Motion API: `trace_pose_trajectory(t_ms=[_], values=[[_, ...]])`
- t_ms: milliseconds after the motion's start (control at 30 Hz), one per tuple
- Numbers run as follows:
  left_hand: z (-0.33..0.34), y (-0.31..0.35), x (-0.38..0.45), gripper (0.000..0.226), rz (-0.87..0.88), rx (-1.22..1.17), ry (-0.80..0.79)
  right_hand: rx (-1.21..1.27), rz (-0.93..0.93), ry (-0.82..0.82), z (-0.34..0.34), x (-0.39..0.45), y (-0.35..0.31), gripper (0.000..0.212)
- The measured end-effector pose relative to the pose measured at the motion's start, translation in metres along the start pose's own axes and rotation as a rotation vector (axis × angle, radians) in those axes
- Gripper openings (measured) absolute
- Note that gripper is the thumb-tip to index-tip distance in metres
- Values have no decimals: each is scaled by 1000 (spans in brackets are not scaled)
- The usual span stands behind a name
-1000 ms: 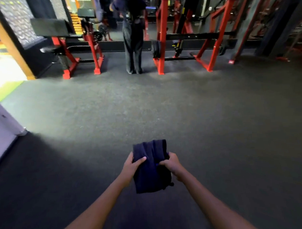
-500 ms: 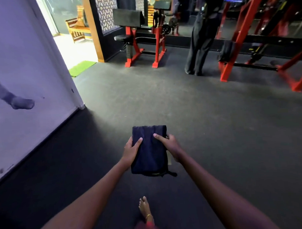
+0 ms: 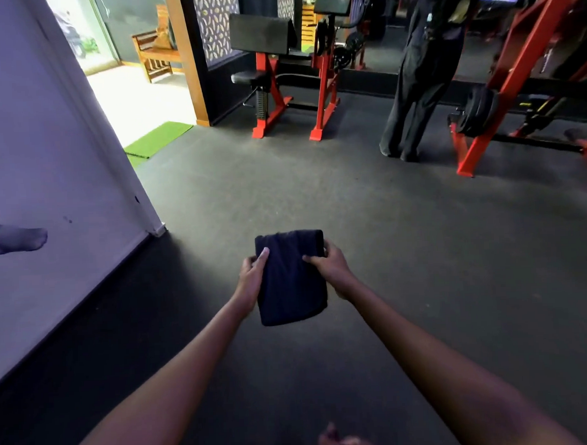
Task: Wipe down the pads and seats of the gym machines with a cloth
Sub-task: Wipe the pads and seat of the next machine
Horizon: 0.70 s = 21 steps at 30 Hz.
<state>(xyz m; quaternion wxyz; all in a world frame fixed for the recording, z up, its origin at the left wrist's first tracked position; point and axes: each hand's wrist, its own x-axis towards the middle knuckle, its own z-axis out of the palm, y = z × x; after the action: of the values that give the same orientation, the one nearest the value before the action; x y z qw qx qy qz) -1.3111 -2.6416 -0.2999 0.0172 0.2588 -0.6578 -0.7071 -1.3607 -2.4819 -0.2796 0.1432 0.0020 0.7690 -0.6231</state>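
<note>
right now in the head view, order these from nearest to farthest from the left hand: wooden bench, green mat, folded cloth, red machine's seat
1. folded cloth, held in the left hand itself
2. green mat, ahead left by the doorway
3. red machine's seat, ahead, past the mat
4. wooden bench, outside the doorway, far left

Daylight enters through the glazed doorway [image 3: 137,78] at upper left, overexposing the pale floor there and casting a bright patch across the grey rubber floor [image 3: 385,219] that fades to deep shadow along the base of the white wall [image 3: 50,147] and toward the lower edge. The gym interior at upper right is dim, with the red machine frame [image 3: 513,81] rendered soft and slightly motion-blurred. Wide-angle distortion bends straight lines near the borders and stretches both forearms, and the extreme bottom is out of focus.
</note>
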Motion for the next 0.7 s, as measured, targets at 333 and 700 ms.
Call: trace_pose_trajectory(t_ms=[333,700], values=[[34,76,207,35,35,20,52,-22,-138,152,31,219,-38,31],[43,173,431,41,86,-29,414,-81,-173,119,78,480,-119,33]])
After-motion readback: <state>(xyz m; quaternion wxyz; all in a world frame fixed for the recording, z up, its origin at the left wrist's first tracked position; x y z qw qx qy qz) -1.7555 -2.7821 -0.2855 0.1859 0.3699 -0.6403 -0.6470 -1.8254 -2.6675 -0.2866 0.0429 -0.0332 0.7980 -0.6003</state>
